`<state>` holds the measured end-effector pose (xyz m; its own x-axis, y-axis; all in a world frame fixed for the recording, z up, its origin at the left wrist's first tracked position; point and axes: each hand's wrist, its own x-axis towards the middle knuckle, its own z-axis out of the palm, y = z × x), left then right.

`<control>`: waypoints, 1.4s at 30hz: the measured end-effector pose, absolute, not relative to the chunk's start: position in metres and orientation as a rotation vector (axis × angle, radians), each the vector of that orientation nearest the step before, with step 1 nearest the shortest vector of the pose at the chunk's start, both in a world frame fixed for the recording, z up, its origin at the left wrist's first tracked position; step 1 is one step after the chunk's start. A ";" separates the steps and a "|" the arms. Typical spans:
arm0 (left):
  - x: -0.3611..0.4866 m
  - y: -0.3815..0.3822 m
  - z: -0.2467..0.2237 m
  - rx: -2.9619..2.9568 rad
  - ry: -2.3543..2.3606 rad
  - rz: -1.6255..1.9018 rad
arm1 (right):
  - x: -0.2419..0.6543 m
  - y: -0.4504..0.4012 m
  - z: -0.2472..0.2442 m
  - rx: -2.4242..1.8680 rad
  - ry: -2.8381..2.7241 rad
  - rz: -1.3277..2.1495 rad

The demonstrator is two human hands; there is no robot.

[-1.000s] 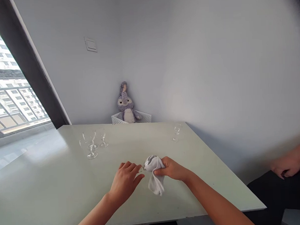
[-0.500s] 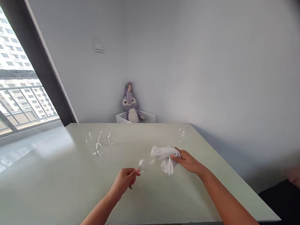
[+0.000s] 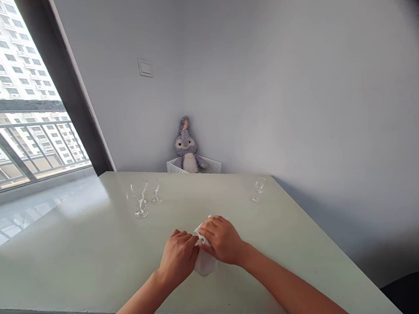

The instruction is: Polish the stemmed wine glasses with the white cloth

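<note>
Over the near middle of the table, my two hands are close together. My right hand (image 3: 222,239) is wrapped round a bunched white cloth (image 3: 205,263), part of which hangs down below the fingers. Right beside it, my left hand (image 3: 179,253) is closed, its fingertips against the cloth. The small stemmed glass that the left hand held in the earlier frame is now hidden by the cloth and the hands. Several clear stemmed glasses (image 3: 141,204) stand upright at the left of the table. One more stemmed glass (image 3: 258,189) stands alone at the far right.
The pale table (image 3: 96,259) reaches back towards the wall corner. Behind its far edge, a purple plush toy (image 3: 187,148) sits in a white perforated basket (image 3: 212,166). A window with a railing (image 3: 35,141) is on the left.
My right hand has moved left with the cloth, bringing it over the glass at my left hand. The left hand has turned knuckles up. The view has shifted slightly.
</note>
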<state>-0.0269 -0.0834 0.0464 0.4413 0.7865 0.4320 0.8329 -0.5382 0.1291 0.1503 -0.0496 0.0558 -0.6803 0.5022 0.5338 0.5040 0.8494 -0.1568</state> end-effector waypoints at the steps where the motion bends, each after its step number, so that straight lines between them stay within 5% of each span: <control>1: -0.030 -0.083 0.047 -2.584 -1.419 -0.694 | 0.152 -0.046 0.059 -0.793 -2.366 0.159; 7: -0.028 -0.078 0.043 -2.517 -1.480 -0.853 | 0.150 -0.028 0.058 -1.048 -1.454 1.102; 18: 0.002 -0.047 0.036 -2.283 -1.646 -0.860 | 0.117 -0.012 0.038 -0.943 -0.425 1.266; 30: 0.033 -0.020 0.037 -2.378 -1.497 -0.868 | 0.119 -0.013 0.023 -0.907 -0.658 1.455; 42: 0.007 0.002 0.019 -2.694 -2.090 -2.015 | 0.129 -0.009 0.004 -1.182 -1.444 0.874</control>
